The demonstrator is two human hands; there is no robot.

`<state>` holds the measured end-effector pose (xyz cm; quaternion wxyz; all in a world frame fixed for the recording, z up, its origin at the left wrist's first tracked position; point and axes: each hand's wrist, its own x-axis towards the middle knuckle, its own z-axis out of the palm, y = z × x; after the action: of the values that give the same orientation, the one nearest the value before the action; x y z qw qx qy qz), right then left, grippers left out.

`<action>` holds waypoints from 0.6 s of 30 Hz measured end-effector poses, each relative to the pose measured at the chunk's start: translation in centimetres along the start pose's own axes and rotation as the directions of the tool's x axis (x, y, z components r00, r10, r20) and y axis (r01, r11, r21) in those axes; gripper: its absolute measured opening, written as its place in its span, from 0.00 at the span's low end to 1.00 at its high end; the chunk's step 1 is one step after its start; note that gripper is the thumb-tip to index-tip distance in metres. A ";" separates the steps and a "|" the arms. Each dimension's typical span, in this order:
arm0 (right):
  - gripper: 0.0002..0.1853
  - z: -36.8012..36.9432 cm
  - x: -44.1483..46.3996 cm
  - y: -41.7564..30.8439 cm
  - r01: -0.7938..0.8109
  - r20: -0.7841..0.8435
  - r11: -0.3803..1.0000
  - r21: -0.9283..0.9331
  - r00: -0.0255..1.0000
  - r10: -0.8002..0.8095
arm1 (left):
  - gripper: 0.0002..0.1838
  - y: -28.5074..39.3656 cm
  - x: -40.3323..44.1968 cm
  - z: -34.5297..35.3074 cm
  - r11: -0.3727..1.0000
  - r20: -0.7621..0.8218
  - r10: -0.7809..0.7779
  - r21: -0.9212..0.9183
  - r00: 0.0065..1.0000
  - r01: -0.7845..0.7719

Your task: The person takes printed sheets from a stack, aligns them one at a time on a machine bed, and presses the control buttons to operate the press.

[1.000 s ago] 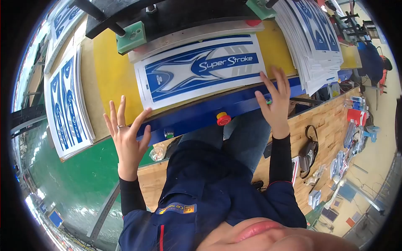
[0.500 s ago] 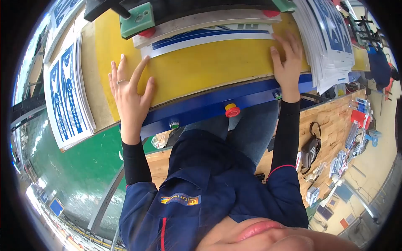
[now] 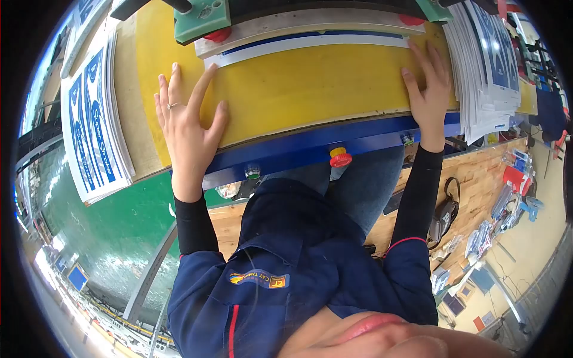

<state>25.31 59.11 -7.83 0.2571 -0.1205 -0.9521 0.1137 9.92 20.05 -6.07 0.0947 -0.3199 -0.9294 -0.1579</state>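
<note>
Only a narrow front strip of the printed sheet (image 3: pixel 310 43) shows, in front of the metal bar (image 3: pixel 316 25) of the machine; the rest is hidden beneath it. My left hand (image 3: pixel 190 119) has its fingers spread over the yellow surface (image 3: pixel 310 86), its index fingertip at the sheet's near left corner. At the near right corner is a fingertip of my right hand (image 3: pixel 428 89), whose fingers are also apart. Neither hand is wrapped round anything.
Printed sheets (image 3: pixel 98 131) lie stacked on the left, and a taller stack (image 3: pixel 483 77) stands on the right. Green blocks (image 3: pixel 203 19) flank the bar. A red button (image 3: pixel 340 157) sits on the blue front rail (image 3: pixel 292 146). A bag (image 3: pixel 443 218) lies lower right.
The sheet has slid away from me under the bar, its large print now hidden. Both hands have moved forward with its near edge, fingers still spread.
</note>
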 end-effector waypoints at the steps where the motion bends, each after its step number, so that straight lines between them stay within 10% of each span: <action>1: 0.26 -0.1 0.0 0.0 -0.004 -0.009 1.000 0.019 1.000 0.004 | 0.28 0.0 0.0 -0.1 1.000 0.002 -0.002 0.010 1.000 0.002; 18: 0.25 0.3 -0.1 0.2 -0.020 0.022 0.998 -0.066 1.000 0.022 | 0.30 -0.1 -0.1 0.0 1.000 0.006 0.001 0.006 1.000 -0.001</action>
<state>25.30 59.22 -8.21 0.2410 -0.1375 -0.9568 0.0865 9.95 19.96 -6.16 0.0929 -0.3205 -0.9300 -0.1539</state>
